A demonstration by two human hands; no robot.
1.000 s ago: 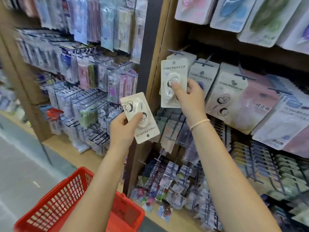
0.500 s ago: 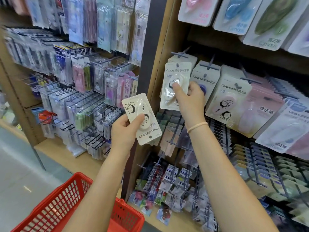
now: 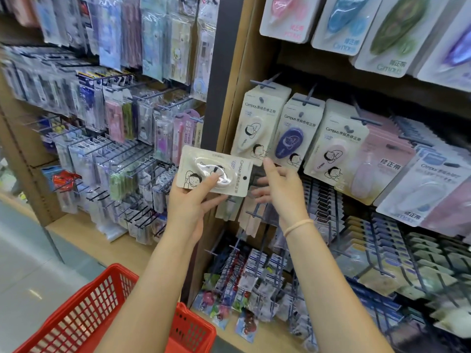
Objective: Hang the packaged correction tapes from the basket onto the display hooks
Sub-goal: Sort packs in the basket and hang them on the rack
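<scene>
The cream-coloured correction tape pack (image 3: 215, 169) lies sideways in your left hand (image 3: 190, 200), its hang hole pointing right and its cartoon-printed end pointing left; your thumb presses across the clear blister on the front while the other fingers curl behind the card, so the pack is clamped firmly. Your right hand (image 3: 280, 186) sits just beside the pack's hole end with its fingers loosely spread and holding nothing, the forefinger raised toward the lower corner of the hung cream pack (image 3: 257, 126). That pack hangs on the leftmost display hook (image 3: 263, 84) of the wooden shelf bay, with a blue-tape pack (image 3: 297, 131) and a pink-tape pack (image 3: 334, 146) on the next hooks to its right. The red basket (image 3: 102, 314) is below your forearms, near the floor, and its contents cannot be made out.
</scene>
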